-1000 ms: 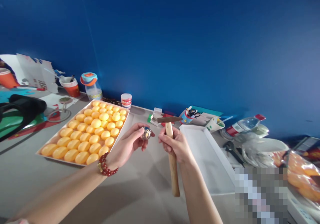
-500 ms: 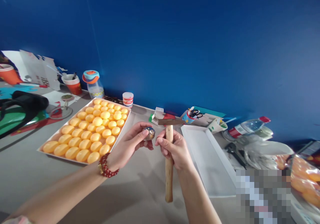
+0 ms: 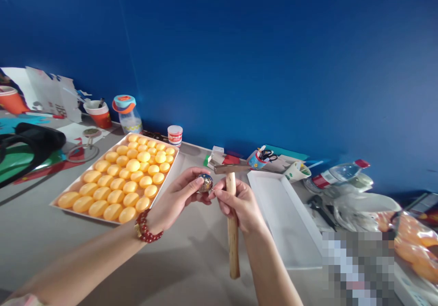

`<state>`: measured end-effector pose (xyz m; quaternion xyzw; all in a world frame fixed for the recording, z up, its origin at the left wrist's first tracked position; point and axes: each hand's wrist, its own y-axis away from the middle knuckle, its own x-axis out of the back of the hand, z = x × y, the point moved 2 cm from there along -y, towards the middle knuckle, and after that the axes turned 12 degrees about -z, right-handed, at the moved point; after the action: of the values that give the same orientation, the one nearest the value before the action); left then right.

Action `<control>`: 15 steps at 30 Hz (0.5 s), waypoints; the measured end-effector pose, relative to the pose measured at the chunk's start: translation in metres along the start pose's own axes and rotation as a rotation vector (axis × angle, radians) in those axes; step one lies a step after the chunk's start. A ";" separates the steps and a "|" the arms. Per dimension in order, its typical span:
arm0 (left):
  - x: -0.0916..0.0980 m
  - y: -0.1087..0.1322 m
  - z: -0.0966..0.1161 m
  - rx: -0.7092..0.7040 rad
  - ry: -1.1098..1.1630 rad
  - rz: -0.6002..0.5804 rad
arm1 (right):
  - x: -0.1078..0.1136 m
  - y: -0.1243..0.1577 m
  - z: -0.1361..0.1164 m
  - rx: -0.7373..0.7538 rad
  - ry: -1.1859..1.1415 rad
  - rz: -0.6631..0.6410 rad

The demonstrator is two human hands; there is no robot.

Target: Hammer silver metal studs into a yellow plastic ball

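Between the thumb and fingers of my left hand (image 3: pixel 186 188) is a small dark ball with shiny gold specks (image 3: pixel 205 183). My right hand (image 3: pixel 239 201) is wrapped round the wooden handle of a hammer (image 3: pixel 233 246), close below its metal head, with the handle end hanging down. The right fingertips pinch close beside the ball; something thin may be between them, too small to name. To the left lies a shallow tray (image 3: pixel 99 220) filled with rows of orange balls (image 3: pixel 117 197).
A white box lid (image 3: pixel 285 215) lies on the right of the grey table. Beyond it are a pen cup (image 3: pixel 257 160), a plastic bottle (image 3: pixel 337 173) and clear bags. Paper cups (image 3: pixel 99 114), a lidded jug (image 3: pixel 126 114) and a small tub (image 3: pixel 175 135) stand along the blue wall.
My right hand has shifted slightly towards the ball, and its fingertips are now nearer to it. The hammer has tilted a little, its handle end swinging to the right.
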<state>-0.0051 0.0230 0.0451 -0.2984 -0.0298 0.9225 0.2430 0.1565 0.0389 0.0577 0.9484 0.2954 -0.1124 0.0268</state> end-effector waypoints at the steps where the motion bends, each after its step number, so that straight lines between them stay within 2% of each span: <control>1: 0.000 0.000 0.000 -0.002 -0.014 -0.004 | 0.000 0.000 0.001 0.002 -0.001 0.008; 15: -0.002 -0.001 0.002 0.021 -0.090 0.027 | 0.000 0.000 0.004 -0.042 0.027 0.049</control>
<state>-0.0038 0.0233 0.0481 -0.2545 -0.0270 0.9384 0.2320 0.1559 0.0382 0.0542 0.9560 0.2747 -0.0925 0.0453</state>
